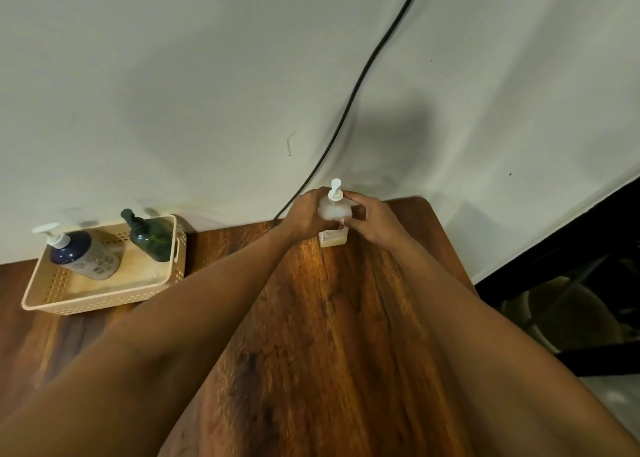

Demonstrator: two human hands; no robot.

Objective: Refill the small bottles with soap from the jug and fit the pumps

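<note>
A beige perforated basket (pixel 104 299) sits at the far left of the wooden table (pixel 329 335). In it are a dark blue and white bottle (pixel 81 255) with a white pump and, to its right, a dark green bottle (pixel 152 238) with a dark pump. The print on the blue one is too blurred to read.

At the table's far edge the left hand (pixel 304 214) curls its fingers round the left side of the small bottle (pixel 334 210), hiding that side. The bottle stands upright on the table with its long axis vertical. Its white pump (pixel 336 191) is on top, the spout seemingly pointing away toward the white cloth (pixel 207 75). A small label low on the bottle has writing too tiny to read.

The right hand (pixel 370 219) grips the bottle's right side, fingertips near the pump collar. A black cable (pixel 360 75) runs down the cloth behind. The dark area at far right is hard to make out.
</note>
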